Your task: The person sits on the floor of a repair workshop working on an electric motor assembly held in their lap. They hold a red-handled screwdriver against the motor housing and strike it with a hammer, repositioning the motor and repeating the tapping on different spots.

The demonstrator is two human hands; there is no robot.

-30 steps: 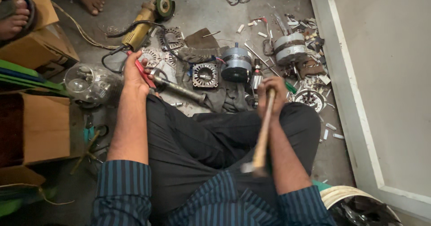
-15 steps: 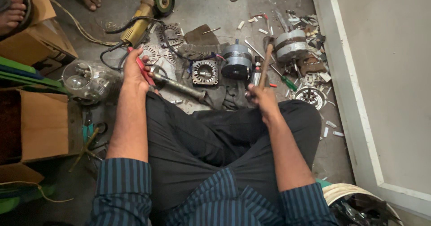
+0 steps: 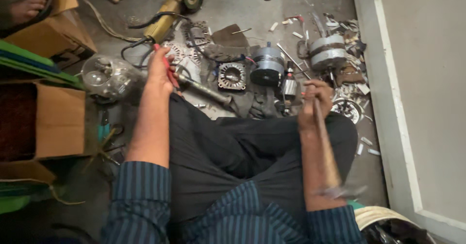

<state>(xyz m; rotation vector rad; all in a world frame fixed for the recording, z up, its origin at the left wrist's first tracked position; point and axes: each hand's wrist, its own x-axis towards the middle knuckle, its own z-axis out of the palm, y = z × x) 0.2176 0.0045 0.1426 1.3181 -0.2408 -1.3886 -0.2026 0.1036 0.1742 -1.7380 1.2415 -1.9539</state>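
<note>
Head view, looking down past my crossed legs: on the floor at far left sits a cardboard box [image 3: 58,122], then a clear plastic jar [image 3: 104,76]. My left hand [image 3: 160,72] pinches a red-handled tool [image 3: 162,59] beside a metal shaft [image 3: 204,89]. Further right lie a stator [image 3: 231,75] and a motor [image 3: 266,65]. My right hand [image 3: 315,98] is wrapped around a hammer [image 3: 327,152], head blurred near my elbow.

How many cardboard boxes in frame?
2. One open box at the left edge, beside the left forearm; one closed box at upper left, near the sandalled foot. More may lie outside the frame.
</note>
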